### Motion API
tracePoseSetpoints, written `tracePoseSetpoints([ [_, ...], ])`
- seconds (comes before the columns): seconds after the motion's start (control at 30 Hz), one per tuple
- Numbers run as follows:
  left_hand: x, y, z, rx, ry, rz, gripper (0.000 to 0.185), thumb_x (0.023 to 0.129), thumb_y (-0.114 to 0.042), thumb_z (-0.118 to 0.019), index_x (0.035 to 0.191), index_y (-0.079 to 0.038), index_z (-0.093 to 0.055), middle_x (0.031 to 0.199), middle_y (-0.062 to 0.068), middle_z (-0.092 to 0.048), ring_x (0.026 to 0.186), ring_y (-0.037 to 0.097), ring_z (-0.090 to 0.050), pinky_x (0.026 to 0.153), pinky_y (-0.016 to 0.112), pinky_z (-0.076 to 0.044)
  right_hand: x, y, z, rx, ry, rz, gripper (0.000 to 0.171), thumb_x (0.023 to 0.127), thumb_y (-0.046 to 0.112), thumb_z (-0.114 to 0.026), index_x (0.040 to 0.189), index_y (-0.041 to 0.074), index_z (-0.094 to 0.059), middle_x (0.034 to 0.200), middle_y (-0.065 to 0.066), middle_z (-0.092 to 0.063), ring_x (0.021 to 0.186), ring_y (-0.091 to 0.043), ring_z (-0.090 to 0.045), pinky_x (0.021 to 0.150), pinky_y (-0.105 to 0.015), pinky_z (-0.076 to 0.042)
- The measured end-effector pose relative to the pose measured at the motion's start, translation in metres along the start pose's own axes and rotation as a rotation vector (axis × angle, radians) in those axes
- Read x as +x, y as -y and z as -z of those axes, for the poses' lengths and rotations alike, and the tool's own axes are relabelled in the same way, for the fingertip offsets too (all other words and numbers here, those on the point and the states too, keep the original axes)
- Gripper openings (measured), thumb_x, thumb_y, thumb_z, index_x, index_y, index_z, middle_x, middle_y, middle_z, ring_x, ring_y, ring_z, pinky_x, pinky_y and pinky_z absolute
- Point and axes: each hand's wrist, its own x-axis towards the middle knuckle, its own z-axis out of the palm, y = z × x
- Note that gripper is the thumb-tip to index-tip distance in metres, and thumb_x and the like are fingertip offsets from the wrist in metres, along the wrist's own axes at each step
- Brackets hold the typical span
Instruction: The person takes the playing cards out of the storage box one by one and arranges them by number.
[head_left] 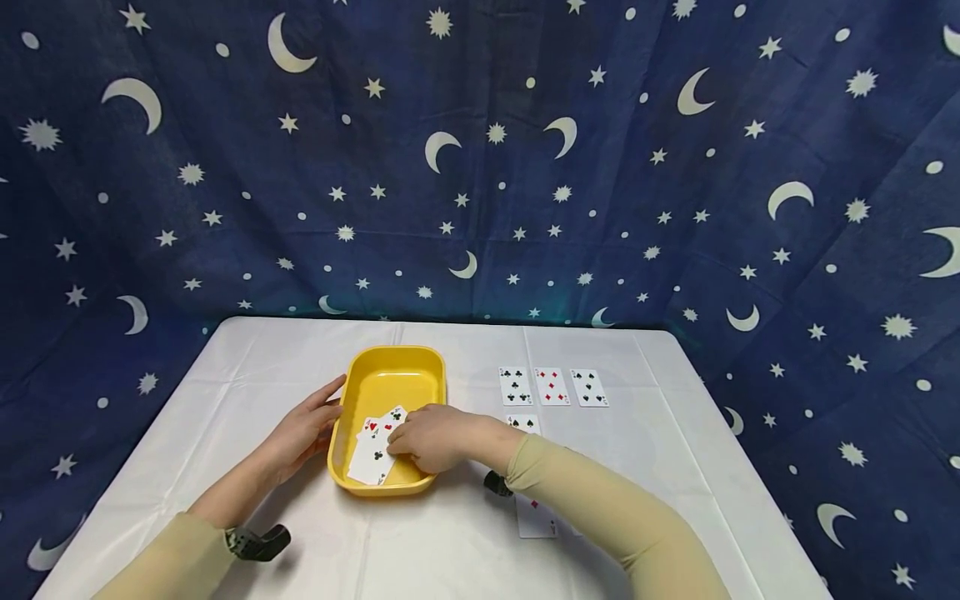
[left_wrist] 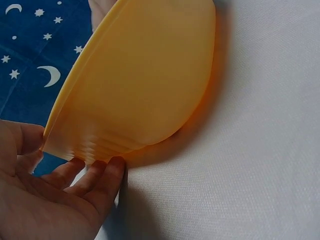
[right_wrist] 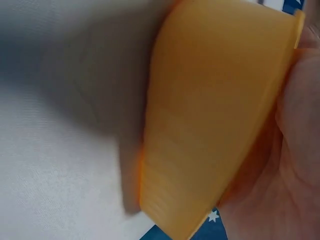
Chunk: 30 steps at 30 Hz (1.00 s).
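A yellow tray (head_left: 393,387) stands left of the middle of the table, with several loose playing cards (head_left: 367,461) face up in its near end. Against the tray's left side rests my left hand (head_left: 303,429). In the left wrist view its fingertips (left_wrist: 117,162) touch the outer wall and the thumb meets the rim. My right hand (head_left: 435,437) reaches over the right rim, fingers bent down onto the cards. The tray wall (right_wrist: 215,100) hides those fingers in the right wrist view, so whether they pinch a card is not visible.
Right of the tray lies a row with a club card (head_left: 515,387), a diamond card (head_left: 552,387) and a spade card (head_left: 589,388). Below it, another spade card (head_left: 522,422) and a lower card (head_left: 534,521) are partly covered by my right arm. A starry cloth (head_left: 480,208) hangs behind.
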Motion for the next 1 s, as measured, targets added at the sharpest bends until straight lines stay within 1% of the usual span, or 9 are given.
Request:
tracePoseSetpoints([
  [0.2, 0.0, 0.0, 0.001, -0.02, 0.01, -0.018, 0.066, 0.108, -0.021, -0.045, 0.166, -0.026, -0.015, 0.164, 0.023, -0.026, 0.132, 0.033, -0.05, 0.098, 0.035, -0.05, 0.006, -0.003, 0.0, -0.043, 0.017, 0.011, 0.038, 0.099, 0.014, -0.054, 0.128, 0.029, -0.071, 0.149, 0.019, -0.052, 0.136, -0.001, -0.047, 0.119, -0.04, -0.028],
  [0.3, 0.0, 0.0, 0.001, -0.023, 0.014, -0.023, 0.066, 0.108, -0.021, -0.045, 0.166, -0.026, -0.015, 0.164, 0.023, -0.026, 0.131, 0.032, -0.051, 0.096, 0.033, -0.05, 0.009, -0.01, 0.002, -0.025, 0.021, -0.004, 0.033, 0.097, 0.011, -0.055, 0.118, 0.026, -0.075, 0.147, 0.019, -0.054, 0.131, 0.003, -0.051, 0.12, -0.035, -0.025],
  [0.43, 0.0, -0.001, 0.001, -0.02, 0.013, -0.021, 0.066, 0.108, -0.021, -0.045, 0.166, -0.026, -0.015, 0.165, 0.022, -0.025, 0.134, 0.033, -0.049, 0.099, 0.036, -0.049, 0.011, -0.02, 0.004, 0.029, 0.011, -0.021, 0.031, 0.096, 0.009, -0.054, 0.113, 0.024, -0.076, 0.146, 0.016, -0.056, 0.128, 0.002, -0.054, 0.12, -0.029, -0.022],
  [0.5, 0.0, 0.0, 0.001, -0.02, 0.01, -0.019, 0.066, 0.108, -0.021, -0.045, 0.166, -0.026, -0.015, 0.165, 0.022, -0.025, 0.135, 0.033, -0.048, 0.1, 0.037, -0.048, 0.011, -0.022, 0.003, 0.054, -0.018, -0.021, 0.025, 0.097, 0.013, -0.055, 0.105, 0.023, -0.076, 0.135, 0.014, -0.064, 0.12, 0.0, -0.059, 0.12, -0.033, -0.024],
  [0.57, -0.001, 0.0, 0.001, -0.016, 0.009, -0.017, 0.066, 0.108, -0.021, -0.045, 0.166, -0.026, -0.015, 0.165, 0.022, -0.024, 0.136, 0.033, -0.047, 0.1, 0.037, -0.048, 0.012, -0.022, 0.003, 0.073, -0.059, -0.053, 0.016, 0.099, 0.024, -0.057, 0.097, 0.023, -0.074, 0.121, 0.012, -0.068, 0.113, -0.005, -0.061, 0.119, -0.036, -0.029],
  [0.67, -0.001, 0.0, 0.002, -0.016, 0.01, -0.017, 0.066, 0.108, -0.021, -0.045, 0.166, -0.026, -0.015, 0.165, 0.022, -0.024, 0.136, 0.034, -0.047, 0.101, 0.038, -0.048, 0.015, -0.018, 0.001, 0.077, -0.13, -0.176, 0.036, 0.097, 0.055, -0.059, 0.093, 0.022, -0.071, 0.108, 0.008, -0.064, 0.106, -0.013, -0.058, 0.113, -0.041, -0.034],
  [0.77, -0.001, -0.001, 0.002, -0.018, 0.01, -0.016, 0.066, 0.108, -0.022, -0.045, 0.166, -0.027, -0.015, 0.165, 0.022, -0.024, 0.136, 0.034, -0.047, 0.102, 0.039, -0.047, 0.022, -0.009, -0.001, 0.085, -0.158, -0.339, 0.071, 0.083, 0.083, -0.054, 0.109, 0.019, -0.073, 0.113, 0.004, -0.061, 0.11, -0.018, -0.053, 0.109, -0.042, -0.035],
  [0.87, -0.001, -0.001, 0.002, -0.02, 0.012, -0.013, 0.066, 0.108, -0.022, -0.045, 0.166, -0.027, -0.015, 0.165, 0.022, -0.023, 0.136, 0.034, -0.047, 0.103, 0.039, -0.047, 0.03, 0.001, -0.005, 0.086, -0.145, -0.424, 0.095, 0.072, 0.094, -0.051, 0.122, 0.015, -0.068, 0.114, 0.001, -0.058, 0.111, -0.02, -0.049, 0.109, -0.044, -0.034],
  [1.0, -0.001, -0.001, 0.002, -0.019, 0.012, -0.011, 0.066, 0.108, -0.021, -0.045, 0.166, -0.026, -0.015, 0.165, 0.023, -0.023, 0.134, 0.033, -0.048, 0.101, 0.038, -0.048, 0.039, 0.01, -0.01, 0.059, -0.123, -0.461, 0.1, 0.065, 0.096, -0.055, 0.123, 0.016, -0.065, 0.111, 0.0, -0.054, 0.113, -0.02, -0.047, 0.108, -0.043, -0.033],
])
